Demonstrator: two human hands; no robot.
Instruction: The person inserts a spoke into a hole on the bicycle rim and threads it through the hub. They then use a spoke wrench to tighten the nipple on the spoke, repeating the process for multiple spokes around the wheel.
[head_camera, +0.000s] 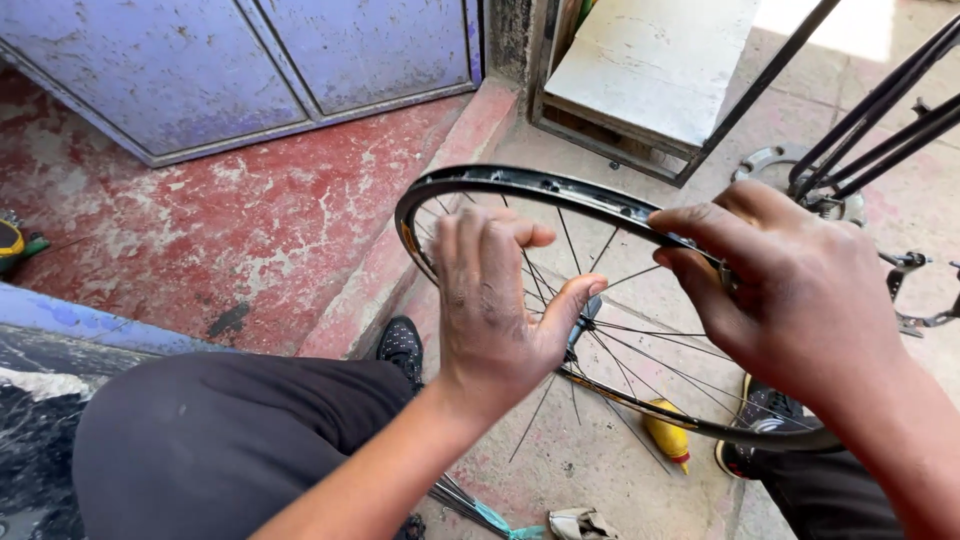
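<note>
While I am looking down past my knees, these are the things lying in view, biggest first.

Floor: red painted step (200, 240) is running under a blue metal door (300, 60); pale concrete ground (600, 460) is lying to its right, where the widest free room is showing.

Wheel: bare black bicycle rim (520, 182) with thin spokes (640, 350) is hanging between my knees, tilted, its plane facing partly up toward me. I am seeing it as an ellipse whose long axis is running from upper left to lower right. Its far edge is reaching toward the step's kerb; its near edge is passing over my right shoe (765, 415).

Legs: my left thigh in dark trousers (230, 440) is crowding the lower left, leaving little room there.

Frame: black bicycle tubes (880, 120) are closing off the upper right edge.

Right hand (790, 290): it is clamping the rim's right side, fingers curling over the top.

Left hand (495, 300): it is spreading open, fingers apart, over the spokes, thumb touching the hub (585, 315).

Small things: yellow bottle (668, 435) is lying just under the near rim; crumpled rag (580, 523) is lying at the bottom edge.
</note>
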